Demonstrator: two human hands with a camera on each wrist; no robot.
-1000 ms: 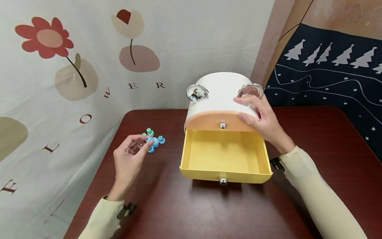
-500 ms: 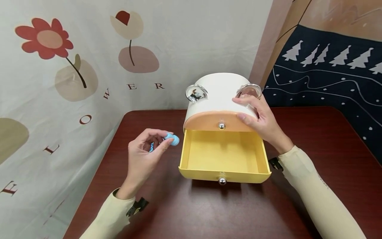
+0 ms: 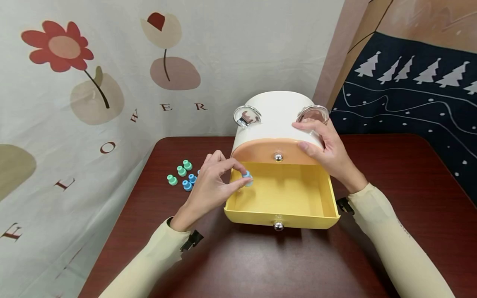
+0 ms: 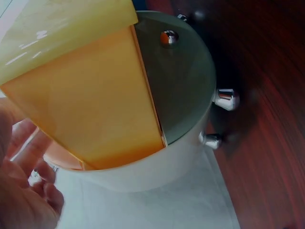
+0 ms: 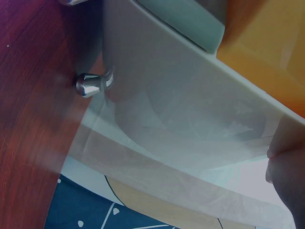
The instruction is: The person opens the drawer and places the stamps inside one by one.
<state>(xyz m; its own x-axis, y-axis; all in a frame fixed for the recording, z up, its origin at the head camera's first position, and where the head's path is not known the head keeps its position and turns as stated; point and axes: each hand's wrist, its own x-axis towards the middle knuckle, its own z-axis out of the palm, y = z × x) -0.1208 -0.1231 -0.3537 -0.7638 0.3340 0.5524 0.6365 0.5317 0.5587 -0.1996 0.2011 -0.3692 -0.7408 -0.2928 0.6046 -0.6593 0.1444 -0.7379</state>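
Observation:
A small blue peg-shaped piece (image 3: 248,179) is pinched between thumb and index finger of my left hand (image 3: 210,184), over the left side of the pulled-out yellow drawer (image 3: 283,196). The drawer belongs to a rounded white cabinet (image 3: 277,109), and its visible floor is bare. My right hand (image 3: 329,151) grips the cabinet's top right front, thumb on the closed orange drawer (image 3: 257,152). In the left wrist view, the left hand (image 4: 28,176) appears beside the yellow drawer, its fingertips out of sight. The right wrist view catches only part of the right hand (image 5: 290,167) against the white shell.
Left of the cabinet, green pegs (image 3: 181,171) and several blue pegs (image 3: 187,185) stand on the dark red table (image 3: 283,265), partly behind the left hand. Two silver round ears (image 3: 247,116) rise from the cabinet top. A grey-green drawer front (image 4: 181,81) sits below the yellow drawer.
My left hand has carried the blue peg from the group on the table rightward to over the yellow drawer. The right hand has kept its hold on the cabinet.

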